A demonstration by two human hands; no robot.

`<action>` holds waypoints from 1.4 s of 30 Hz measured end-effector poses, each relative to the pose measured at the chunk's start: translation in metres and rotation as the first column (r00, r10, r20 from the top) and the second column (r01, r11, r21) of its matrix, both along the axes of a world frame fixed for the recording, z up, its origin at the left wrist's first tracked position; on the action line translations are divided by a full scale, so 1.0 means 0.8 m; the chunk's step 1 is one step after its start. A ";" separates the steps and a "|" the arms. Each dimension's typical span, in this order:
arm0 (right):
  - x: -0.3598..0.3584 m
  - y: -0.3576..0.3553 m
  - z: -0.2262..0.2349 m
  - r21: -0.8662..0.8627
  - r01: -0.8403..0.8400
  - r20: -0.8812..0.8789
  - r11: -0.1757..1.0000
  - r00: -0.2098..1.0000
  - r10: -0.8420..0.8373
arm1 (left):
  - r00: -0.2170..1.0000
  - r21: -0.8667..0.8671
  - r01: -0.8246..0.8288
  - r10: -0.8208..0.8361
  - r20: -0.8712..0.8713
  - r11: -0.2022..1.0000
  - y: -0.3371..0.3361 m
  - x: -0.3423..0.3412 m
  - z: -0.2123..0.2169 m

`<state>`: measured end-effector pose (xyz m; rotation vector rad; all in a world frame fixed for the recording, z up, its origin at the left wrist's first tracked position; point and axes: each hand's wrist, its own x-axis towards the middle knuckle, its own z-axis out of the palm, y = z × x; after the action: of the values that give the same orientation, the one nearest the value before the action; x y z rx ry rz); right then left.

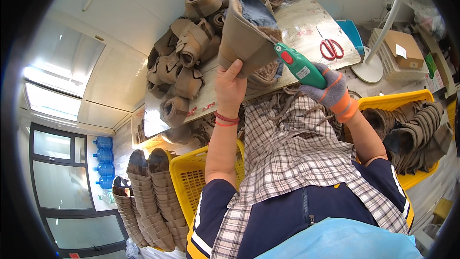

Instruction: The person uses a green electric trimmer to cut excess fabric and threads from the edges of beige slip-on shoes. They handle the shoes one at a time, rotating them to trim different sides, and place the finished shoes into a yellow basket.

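By one table (309, 29), two hands (231, 84) (332, 90) hold one brown workpiece (243, 41), one green tool (303, 69).

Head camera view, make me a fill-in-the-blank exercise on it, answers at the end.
The right hand, in a gray and orange ____, holds a green tool.
The left hand grips a brown piece, with ____ bands at its wrist.
Red-handled ____ lie on the table.
Stacked brown pieces sit in the ____ basket at right.

Answers: glove; red; scissors; yellow.

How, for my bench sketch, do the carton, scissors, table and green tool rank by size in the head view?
1. Table
2. Green tool and carton: too alike to rank
3. Scissors
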<state>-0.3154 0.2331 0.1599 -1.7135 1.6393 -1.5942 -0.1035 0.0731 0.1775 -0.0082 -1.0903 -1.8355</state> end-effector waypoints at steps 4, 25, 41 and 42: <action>0.007 -0.002 0.004 0.034 -0.053 0.167 0.998 0.985 0.046 | 0.981 -0.168 -0.095 0.121 0.154 0.981 0.001 0.002 -0.007; 0.003 -0.001 0.012 0.100 -0.052 0.560 0.994 0.828 -0.013 | 0.534 -0.998 0.026 0.843 0.062 0.056 0.011 -0.001 -0.018; -0.071 0.022 -0.003 0.021 0.200 0.553 0.980 0.814 -0.178 | 0.372 -0.896 -0.368 0.923 0.104 0.249 -0.067 0.054 0.034; -0.073 0.026 -0.011 0.032 0.201 0.564 0.979 0.805 -0.184 | 0.369 -0.814 -0.497 0.922 0.115 0.301 -0.097 0.060 0.049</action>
<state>-0.3737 0.2540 0.1513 -0.9470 1.5066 -1.9806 -0.0558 -0.0048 0.2168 0.6210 -1.7458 -0.4149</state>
